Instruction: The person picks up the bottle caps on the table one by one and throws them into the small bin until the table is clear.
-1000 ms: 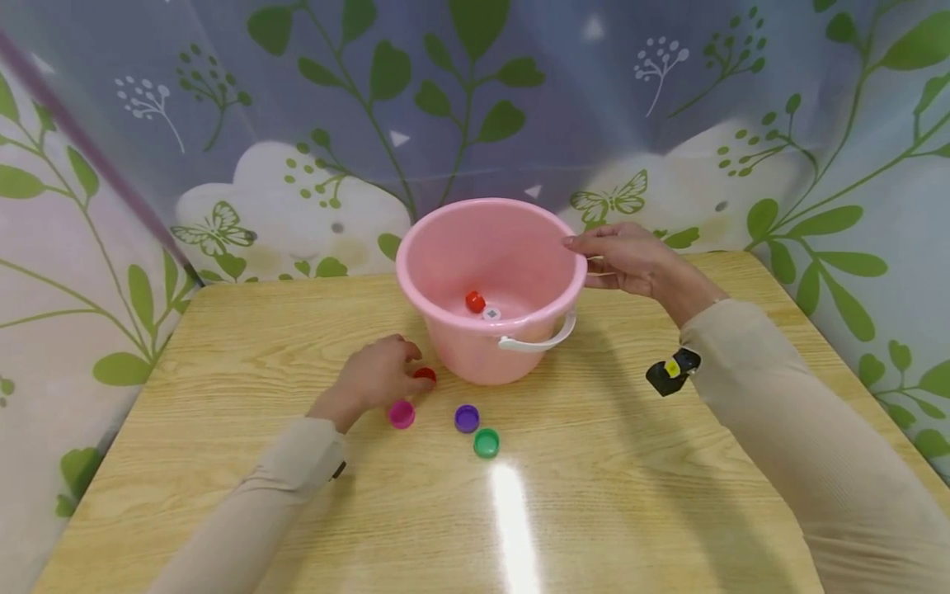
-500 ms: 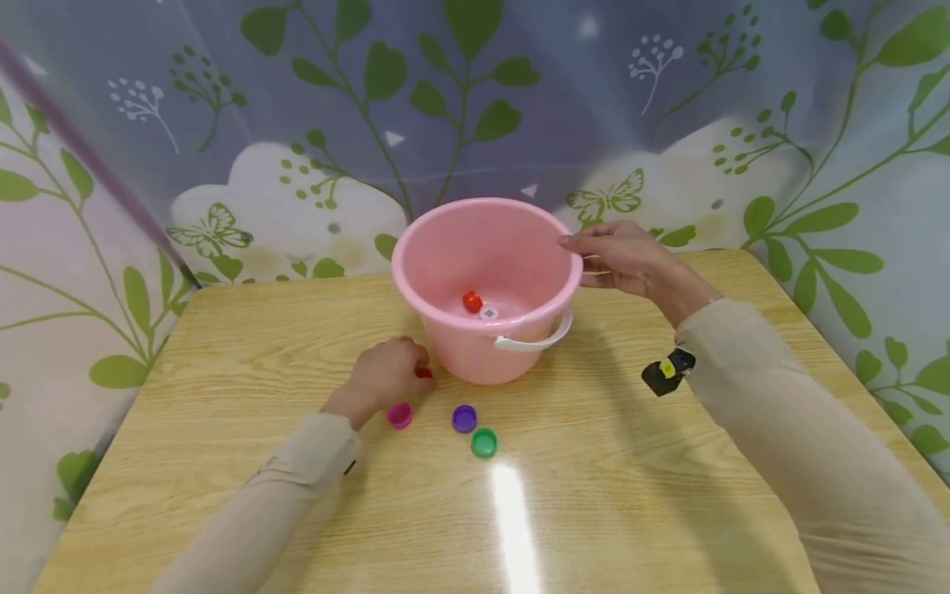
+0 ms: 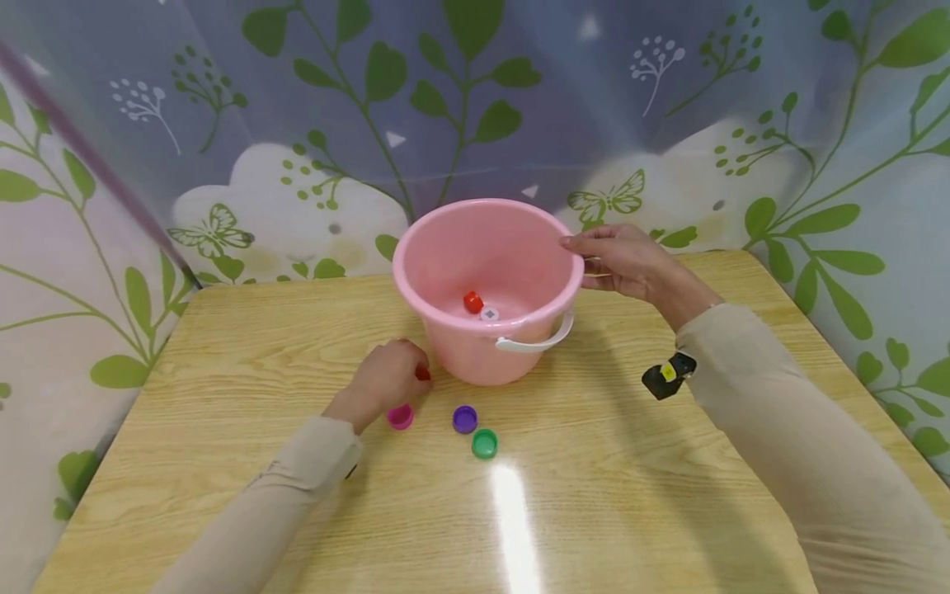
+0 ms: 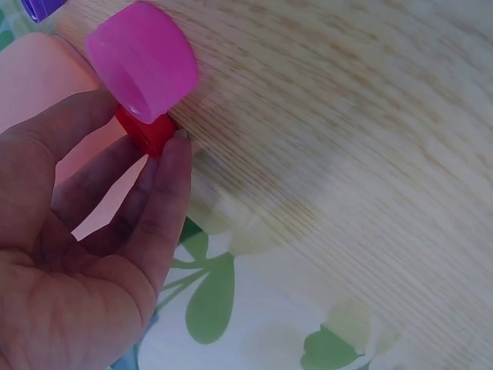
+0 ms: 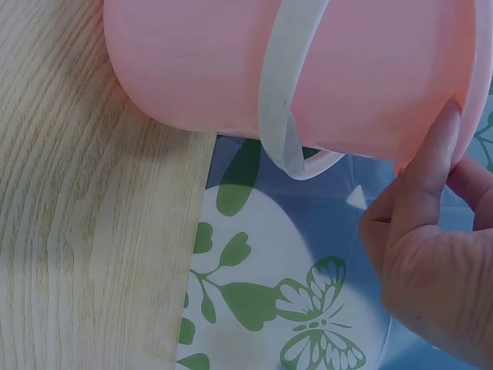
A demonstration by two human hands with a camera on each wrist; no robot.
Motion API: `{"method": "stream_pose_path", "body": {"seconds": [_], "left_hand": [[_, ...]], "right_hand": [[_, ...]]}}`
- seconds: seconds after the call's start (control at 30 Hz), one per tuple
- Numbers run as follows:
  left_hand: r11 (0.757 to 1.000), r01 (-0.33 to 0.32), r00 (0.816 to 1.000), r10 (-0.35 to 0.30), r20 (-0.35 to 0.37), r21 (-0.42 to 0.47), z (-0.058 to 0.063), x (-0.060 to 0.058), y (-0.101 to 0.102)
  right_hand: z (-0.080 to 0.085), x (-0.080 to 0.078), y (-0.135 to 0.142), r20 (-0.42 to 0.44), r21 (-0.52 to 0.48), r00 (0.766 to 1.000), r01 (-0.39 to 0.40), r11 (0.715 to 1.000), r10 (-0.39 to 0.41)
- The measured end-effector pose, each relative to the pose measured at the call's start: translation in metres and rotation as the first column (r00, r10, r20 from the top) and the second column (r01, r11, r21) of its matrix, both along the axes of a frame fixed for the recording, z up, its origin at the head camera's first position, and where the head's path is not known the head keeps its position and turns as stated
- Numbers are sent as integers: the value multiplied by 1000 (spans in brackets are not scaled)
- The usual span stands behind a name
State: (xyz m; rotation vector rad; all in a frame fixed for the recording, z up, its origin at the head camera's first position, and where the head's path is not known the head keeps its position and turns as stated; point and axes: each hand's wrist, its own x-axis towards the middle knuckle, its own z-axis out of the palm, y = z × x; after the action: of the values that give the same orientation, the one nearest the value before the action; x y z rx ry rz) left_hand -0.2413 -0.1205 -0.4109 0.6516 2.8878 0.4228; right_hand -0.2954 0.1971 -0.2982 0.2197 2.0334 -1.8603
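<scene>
My left hand (image 3: pixel 387 375) pinches a red bottle cap (image 4: pixel 148 132) between thumb and fingertips, low over the table and just left of the pink bucket (image 3: pixel 486 355). In the head view the fingers mostly cover this cap. A magenta cap (image 3: pixel 401 417) lies right beside the hand, overlapping the red one in the left wrist view. My right hand (image 3: pixel 622 262) grips the bucket's rim at its right side, thumb on the edge and other fingers around the outside. The bucket stands upright; inside are a red piece (image 3: pixel 472 302) and a small white disc (image 3: pixel 489 314).
A purple cap (image 3: pixel 465 420) and a green cap (image 3: pixel 485 445) lie on the wooden table (image 3: pixel 594 511) in front of the bucket. Its white handle (image 3: pixel 538 342) hangs down at the front right. A leaf-patterned cloth (image 3: pixel 297 214) rises behind the table.
My left hand has moved slightly right, and its fingers have closed onto the red cap. The right hand keeps its hold on the bucket rim.
</scene>
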Motion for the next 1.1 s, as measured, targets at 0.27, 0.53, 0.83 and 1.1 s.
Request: {"method": "stream_pose_path", "body": {"seconds": [0.27,0.53,0.83,1.1], "left_hand": [[1000,-21,1000,21,14,5,1,3,2],[999,-30,1000,30,4,22,2,3,-2],[998,-46,991,50,-122,41,25,-3,-29],[984,-153,968,168,-187,94,72,-8,-53]], "right_hand": [[-1,0,1,-3,-18,1000,-5,1000,5],[-1,1,1,-4,-30,1000,-7,1000,7],[-1,2,0,-4,-41,1000,-4,999,4],[-1,1,0,-3,-32,1000,-5,999,5]]}}
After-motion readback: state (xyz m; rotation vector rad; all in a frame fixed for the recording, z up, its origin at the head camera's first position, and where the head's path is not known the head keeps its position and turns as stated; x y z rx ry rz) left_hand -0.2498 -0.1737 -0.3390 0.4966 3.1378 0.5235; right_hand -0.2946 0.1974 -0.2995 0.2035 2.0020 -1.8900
